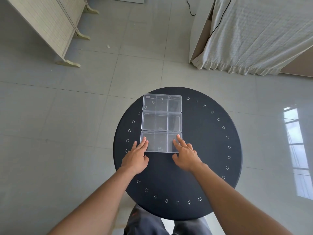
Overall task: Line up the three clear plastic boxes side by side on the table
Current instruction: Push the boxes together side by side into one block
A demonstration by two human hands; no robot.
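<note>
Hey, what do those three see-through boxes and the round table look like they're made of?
The three boxes look like hard clear plastic with a glossy finish: the dark tabletop shows through, and edges and inner dividers catch light. The round table looks like matte black painted metal, judging by the ring of small punched hole clusters near its rim, though that's not certain.

A domestic room, probably a bedroom, is indicated by a bed draped in a frilled sheet [254,36], a folding slatted screen [44,26], glossy floor tiles [67,107] and a round black side table [194,167].
</note>
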